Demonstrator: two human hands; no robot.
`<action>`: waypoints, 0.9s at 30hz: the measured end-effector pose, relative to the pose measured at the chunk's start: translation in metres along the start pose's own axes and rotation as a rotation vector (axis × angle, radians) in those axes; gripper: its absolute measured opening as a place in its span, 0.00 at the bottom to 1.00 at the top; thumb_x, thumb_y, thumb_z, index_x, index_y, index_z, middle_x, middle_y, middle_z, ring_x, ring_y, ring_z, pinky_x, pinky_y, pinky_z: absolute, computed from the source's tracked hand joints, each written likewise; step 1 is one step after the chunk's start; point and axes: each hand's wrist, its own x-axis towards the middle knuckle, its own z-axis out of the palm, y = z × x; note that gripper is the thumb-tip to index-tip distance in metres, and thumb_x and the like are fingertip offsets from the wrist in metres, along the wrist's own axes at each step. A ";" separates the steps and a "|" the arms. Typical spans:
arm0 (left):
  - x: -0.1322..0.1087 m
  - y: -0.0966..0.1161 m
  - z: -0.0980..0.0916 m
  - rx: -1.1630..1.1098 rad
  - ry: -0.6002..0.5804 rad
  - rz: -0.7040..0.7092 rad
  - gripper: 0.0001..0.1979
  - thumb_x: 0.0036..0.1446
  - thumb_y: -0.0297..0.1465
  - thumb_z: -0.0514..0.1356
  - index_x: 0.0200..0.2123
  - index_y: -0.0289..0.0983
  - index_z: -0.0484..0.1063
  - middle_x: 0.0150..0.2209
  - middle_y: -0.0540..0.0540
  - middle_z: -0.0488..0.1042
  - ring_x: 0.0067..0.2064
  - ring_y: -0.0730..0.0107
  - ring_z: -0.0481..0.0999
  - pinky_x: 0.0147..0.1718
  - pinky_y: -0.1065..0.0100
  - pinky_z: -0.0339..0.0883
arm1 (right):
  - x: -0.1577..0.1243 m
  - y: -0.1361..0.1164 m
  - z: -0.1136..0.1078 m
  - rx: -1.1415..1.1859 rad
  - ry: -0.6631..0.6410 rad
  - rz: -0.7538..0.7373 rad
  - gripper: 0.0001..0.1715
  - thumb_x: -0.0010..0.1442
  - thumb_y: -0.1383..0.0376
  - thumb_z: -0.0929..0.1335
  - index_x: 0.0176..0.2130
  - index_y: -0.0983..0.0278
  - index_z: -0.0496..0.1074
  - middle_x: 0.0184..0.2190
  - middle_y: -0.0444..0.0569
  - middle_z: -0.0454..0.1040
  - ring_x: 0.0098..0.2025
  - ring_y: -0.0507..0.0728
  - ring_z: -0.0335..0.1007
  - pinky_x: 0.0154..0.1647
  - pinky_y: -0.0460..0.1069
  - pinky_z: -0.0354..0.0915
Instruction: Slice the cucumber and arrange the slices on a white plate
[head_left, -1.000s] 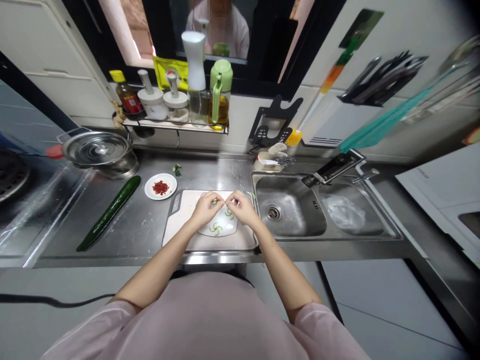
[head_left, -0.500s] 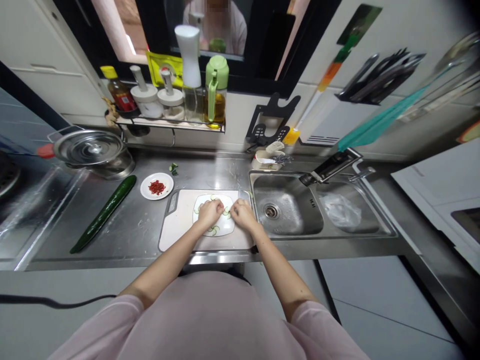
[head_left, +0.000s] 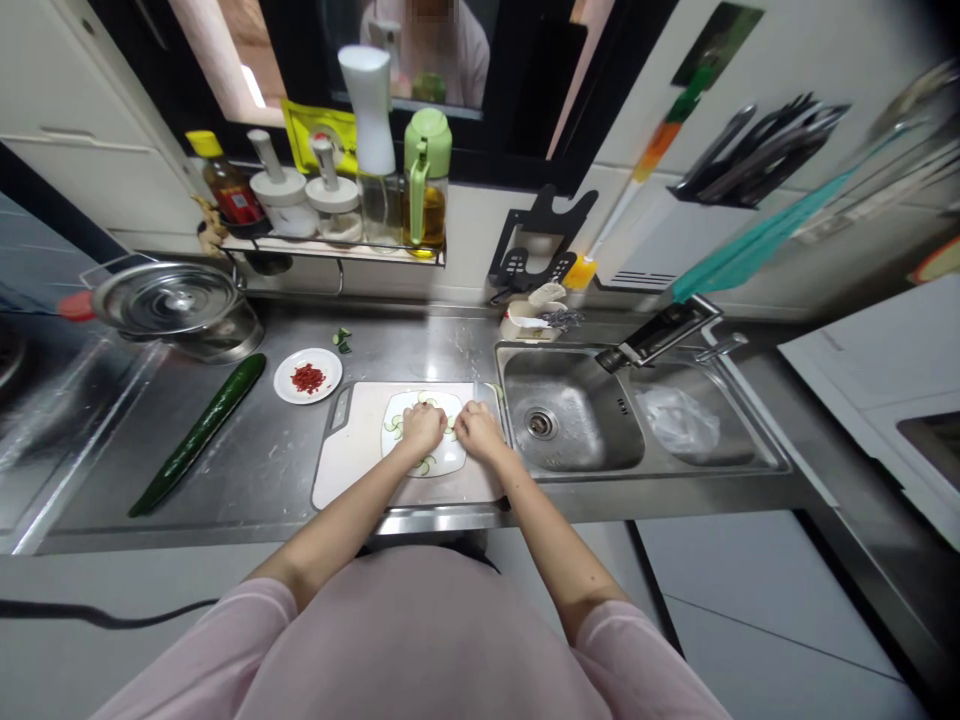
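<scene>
My left hand (head_left: pixel 424 430) is curled over the white square plate (head_left: pixel 452 462), its fingers closed; whatever they pinch is hidden. Close beside it, at the plate's right edge, my right hand (head_left: pixel 480 432) has its fingertips together near a small green cucumber slice; I cannot make out what they hold. Thin curved cucumber slices (head_left: pixel 394 424) lie around the plate's rim. Beneath the plate is a pale cutting board (head_left: pixel 346 475). A knife blade (head_left: pixel 480 391) partly shows at the board's upper right, behind my right hand.
A whole cucumber (head_left: pixel 202 430) lies at left, near a small white plate (head_left: pixel 283 388) with red chopped bits (head_left: pixel 307 378). Green scraps (head_left: pixel 342 340) rest behind. A lidded pot (head_left: pixel 217 335) stands far left; the sink (head_left: pixel 592 445) is right. Bottles line a rack (head_left: pixel 330 247).
Both hands stay over the plate with small finger movements. My left hand has turned so its knuckles cover its fingertips. The whole view has shifted slightly.
</scene>
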 end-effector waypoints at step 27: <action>0.008 0.000 0.009 -0.049 0.001 -0.018 0.09 0.58 0.37 0.58 0.37 0.41 0.77 0.44 0.42 0.76 0.50 0.54 0.69 0.49 0.56 0.57 | 0.006 0.000 -0.002 0.061 -0.051 0.052 0.07 0.62 0.65 0.65 0.39 0.62 0.73 0.45 0.52 0.66 0.47 0.59 0.56 0.46 0.51 0.56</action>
